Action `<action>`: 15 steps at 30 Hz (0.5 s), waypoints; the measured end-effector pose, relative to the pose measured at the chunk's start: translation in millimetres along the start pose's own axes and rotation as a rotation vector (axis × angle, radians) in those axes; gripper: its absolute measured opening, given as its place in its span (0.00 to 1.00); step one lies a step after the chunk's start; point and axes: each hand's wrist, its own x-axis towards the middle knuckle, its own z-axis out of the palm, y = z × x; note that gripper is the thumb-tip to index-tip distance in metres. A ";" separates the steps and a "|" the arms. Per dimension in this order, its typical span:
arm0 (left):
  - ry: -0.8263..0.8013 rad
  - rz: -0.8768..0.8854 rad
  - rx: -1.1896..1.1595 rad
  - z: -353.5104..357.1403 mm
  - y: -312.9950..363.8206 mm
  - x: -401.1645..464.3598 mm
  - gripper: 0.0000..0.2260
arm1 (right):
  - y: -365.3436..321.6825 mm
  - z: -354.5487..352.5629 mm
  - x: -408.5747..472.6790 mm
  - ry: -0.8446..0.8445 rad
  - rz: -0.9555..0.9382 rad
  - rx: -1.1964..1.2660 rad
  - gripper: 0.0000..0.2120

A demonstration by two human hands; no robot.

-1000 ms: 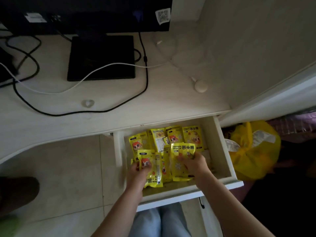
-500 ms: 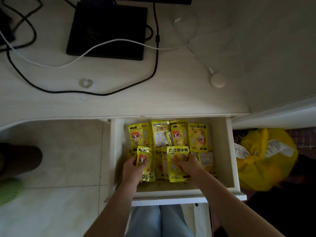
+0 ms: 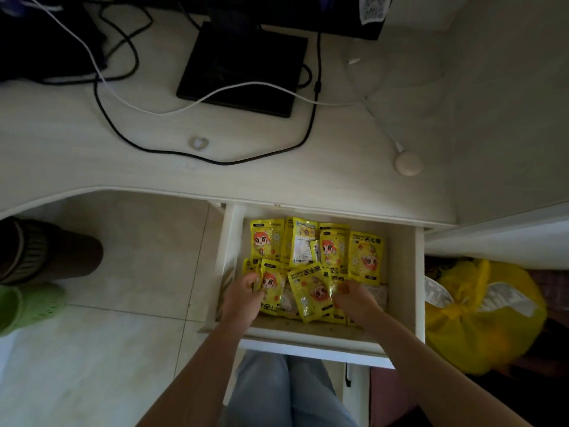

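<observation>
Drawer [image 3: 403, 278]: left fingers [image 3: 252, 279] pinch packet [image 3: 272, 286], right fingers [image 3: 342, 287] another.

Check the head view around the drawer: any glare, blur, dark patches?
Head view: dim overall, yet the yellow packets in the drawer read clearly; slight glare by the right hand; the yellow bag is blurred; wide-angle bends the desk.

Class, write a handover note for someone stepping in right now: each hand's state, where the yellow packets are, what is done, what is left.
Left hand pinches a yellow foil snack packet with a cartoon face at the front left of the open white wooden drawer.
Right hand pinches another yellow packet at front right.
Done: back row of packets lies side by side.
Left: probably straightening the overlapping, tilted front packets.
</observation>
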 end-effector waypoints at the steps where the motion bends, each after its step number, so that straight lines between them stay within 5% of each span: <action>1: 0.019 0.014 0.003 -3.1 3.4 -4.4 0.18 | -3.6 -2.6 -4.5 0.004 -0.018 -0.031 0.07; 6: 0.194 0.069 -0.054 -31.6 4.2 -36.2 0.13 | -33.4 -2.0 -46.6 0.034 -0.207 -0.129 0.19; 15: 0.332 0.119 -0.072 -66.9 -15.6 -79.0 0.12 | -77.2 35.1 -79.0 0.043 -0.484 -0.429 0.17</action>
